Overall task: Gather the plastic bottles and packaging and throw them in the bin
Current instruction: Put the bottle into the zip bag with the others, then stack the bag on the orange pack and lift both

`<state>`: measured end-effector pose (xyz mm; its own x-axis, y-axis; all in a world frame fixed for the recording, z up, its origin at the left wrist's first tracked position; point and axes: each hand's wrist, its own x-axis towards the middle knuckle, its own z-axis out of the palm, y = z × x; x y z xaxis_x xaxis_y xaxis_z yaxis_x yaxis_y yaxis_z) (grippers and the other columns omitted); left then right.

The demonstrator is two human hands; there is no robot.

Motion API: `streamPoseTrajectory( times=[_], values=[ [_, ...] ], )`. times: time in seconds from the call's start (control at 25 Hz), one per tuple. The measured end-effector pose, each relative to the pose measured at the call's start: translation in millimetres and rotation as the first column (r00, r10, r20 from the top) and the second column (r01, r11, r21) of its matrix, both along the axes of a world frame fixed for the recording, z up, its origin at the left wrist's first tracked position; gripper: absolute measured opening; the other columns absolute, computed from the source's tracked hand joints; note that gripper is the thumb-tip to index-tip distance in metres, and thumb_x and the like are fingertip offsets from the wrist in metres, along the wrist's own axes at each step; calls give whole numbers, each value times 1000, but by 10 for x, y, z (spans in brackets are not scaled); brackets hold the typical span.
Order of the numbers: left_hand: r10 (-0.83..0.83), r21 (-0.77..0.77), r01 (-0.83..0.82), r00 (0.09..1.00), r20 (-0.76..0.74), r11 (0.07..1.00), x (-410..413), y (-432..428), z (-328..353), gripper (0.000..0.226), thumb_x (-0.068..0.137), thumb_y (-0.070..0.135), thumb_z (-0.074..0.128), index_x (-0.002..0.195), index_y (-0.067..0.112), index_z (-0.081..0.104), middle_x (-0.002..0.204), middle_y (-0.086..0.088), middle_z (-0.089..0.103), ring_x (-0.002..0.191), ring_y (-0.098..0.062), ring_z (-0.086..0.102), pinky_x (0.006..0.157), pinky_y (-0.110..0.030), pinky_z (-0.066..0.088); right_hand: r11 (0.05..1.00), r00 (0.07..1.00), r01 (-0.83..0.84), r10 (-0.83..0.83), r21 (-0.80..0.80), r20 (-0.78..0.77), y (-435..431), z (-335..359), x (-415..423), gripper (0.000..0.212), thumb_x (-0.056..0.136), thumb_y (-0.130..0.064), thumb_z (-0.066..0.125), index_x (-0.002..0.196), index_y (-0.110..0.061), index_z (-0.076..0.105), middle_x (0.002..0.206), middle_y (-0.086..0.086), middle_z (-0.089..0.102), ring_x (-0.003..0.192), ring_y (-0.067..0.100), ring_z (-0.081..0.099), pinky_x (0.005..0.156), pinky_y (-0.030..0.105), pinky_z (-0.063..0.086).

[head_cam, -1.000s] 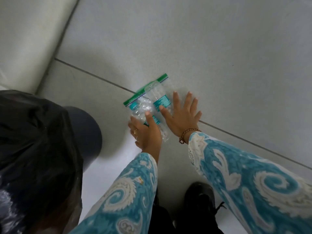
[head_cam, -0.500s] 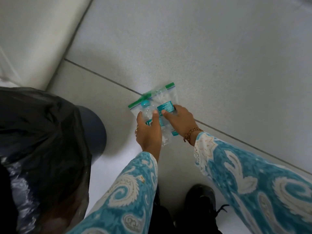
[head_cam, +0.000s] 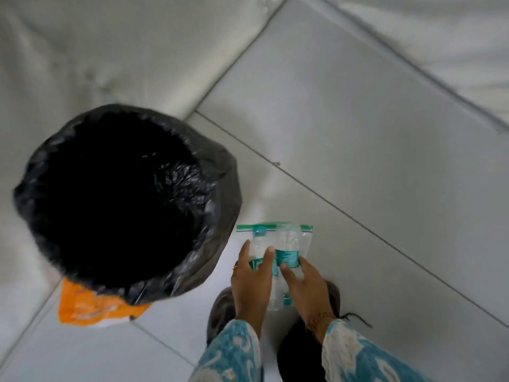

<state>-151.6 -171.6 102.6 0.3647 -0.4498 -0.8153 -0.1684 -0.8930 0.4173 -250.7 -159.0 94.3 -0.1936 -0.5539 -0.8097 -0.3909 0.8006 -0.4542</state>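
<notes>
A clear zip bag with a green strip (head_cam: 289, 235) lies against two crushed clear plastic bottles with teal labels (head_cam: 286, 257). My left hand (head_cam: 252, 282) and my right hand (head_cam: 307, 285) both grip this bundle from below, holding it off the floor. The bin (head_cam: 220, 172), lined with a black plastic bag and open at the top, stands just left of the bundle. The lower ends of the bottles are hidden behind my fingers.
An orange and white plastic packet (head_cam: 91, 307) lies on the floor, partly under the bin's near side. Grey floor tiles stretch to the right. A pale wall (head_cam: 110, 51) runs behind the bin. My dark shoes (head_cam: 223, 307) are below my hands.
The bag and bottles went from lying flat on the floor under my hands to being gripped and lifted. The view has swung so the bin's open top is now fully visible.
</notes>
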Motion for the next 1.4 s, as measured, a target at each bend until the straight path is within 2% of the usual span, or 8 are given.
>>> streamPoseTrajectory(
  times=[0.16,0.28,0.44,0.76,0.84,0.96,1.12,1.4],
  values=[
    [4,-21,-3,999,34,1000,630,508,283,52,88,45,56,135,29,41,121,-1,61,94,-17,61,77,-23,49,999,999,-29,30,39,-22,509,342,656,43,90,-36,56,129,-19,52,122,-6,57,113,19,55,100,28,41],
    [-59,19,58,997,42,998,1186,880,343,55,91,43,51,141,27,33,134,-8,54,109,-24,59,84,-28,46,995,997,-43,49,89,-60,877,376,1269,50,90,-41,54,135,-21,43,135,0,51,120,21,53,102,37,45],
    [-22,-2,22,999,31,1000,2017,1381,313,57,92,36,52,143,27,27,137,-8,50,117,-25,54,80,-24,40,999,999,13,-11,48,-37,1301,202,2205,41,89,-39,56,126,-24,51,128,3,57,112,21,57,97,42,49],
    [-145,-43,153,977,156,987,3679,1657,-322,60,93,37,49,146,23,24,140,-10,49,121,-32,52,94,-34,39,981,984,-174,170,-80,-51,1356,-374,3775,42,87,-27,57,126,-13,50,127,10,56,115,29,53,97,36,43],
    [-253,-2,257,951,178,966,3975,1666,-637,68,91,48,47,147,22,20,144,-11,44,125,-35,47,101,-41,37,964,958,-264,257,-43,-127,1304,-583,3951,49,87,-25,54,132,-10,41,137,13,47,122,33,45,101,40,38],
    [-423,124,405,859,287,906,4258,1663,-982,76,89,52,46,148,22,10,156,-15,16,141,-40,17,111,-55,20,888,845,-453,455,76,-280,1222,-823,4011,65,90,-33,49,146,-15,19,155,9,19,140,33,17,109,48,26],
    [-420,142,395,863,281,907,4361,1546,-1173,75,90,52,43,149,23,5,159,-13,-1,143,-40,0,113,-57,11,755,674,-647,632,106,-382,1145,-1057,3995,80,88,-54,44,149,-24,2,159,8,-8,144,35,-10,114,57,7],
    [-383,70,377,903,195,924,4396,1509,-1393,75,88,55,46,148,26,10,157,-15,4,139,-43,18,111,-59,24,816,765,-568,573,109,-294,1153,-1314,4054,89,84,-59,50,148,-30,-4,157,10,-17,143,40,1,113,56,16]
  ],
)
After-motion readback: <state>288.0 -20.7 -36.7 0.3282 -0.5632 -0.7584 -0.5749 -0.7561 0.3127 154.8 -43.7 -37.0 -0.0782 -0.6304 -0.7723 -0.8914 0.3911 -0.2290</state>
